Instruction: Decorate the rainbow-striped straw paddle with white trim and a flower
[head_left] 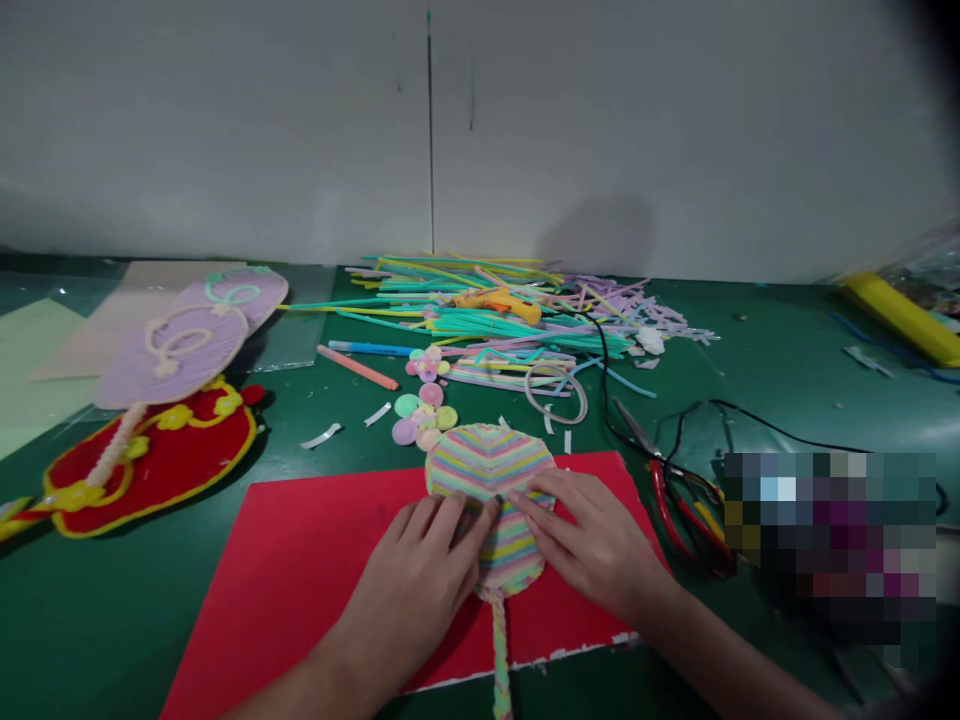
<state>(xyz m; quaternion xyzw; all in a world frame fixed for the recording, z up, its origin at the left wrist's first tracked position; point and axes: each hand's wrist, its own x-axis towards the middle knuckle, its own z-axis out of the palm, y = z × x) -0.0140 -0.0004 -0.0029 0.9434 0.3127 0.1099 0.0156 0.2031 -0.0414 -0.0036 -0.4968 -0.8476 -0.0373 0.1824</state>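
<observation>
A round hand fan [491, 450], wrapped in pastel chenille stems in V-shaped stripes, lies on a red sheet of card [315, 560]. Its braided handle [500, 655] points toward me. My left hand [427, 560] is on the fan's left half, fingers bent and close together, holding it against the card. From the right, my right hand [592, 535] grips the other half, its fingertips pressed near the centre. Both hands' fingertips nearly meet there. Just beyond the fan's upper left edge sit pastel coiled discs [425, 412] in a flower-like cluster.
Loose chenille stems [480, 325] lie in a heap at the back, with an orange glue gun [499, 303] on top. Red-handled pliers [667, 500] and a black cord are at right. Left are a purple fan [195, 345] and a red fan [180, 460]. A pixelated patch covers the lower right.
</observation>
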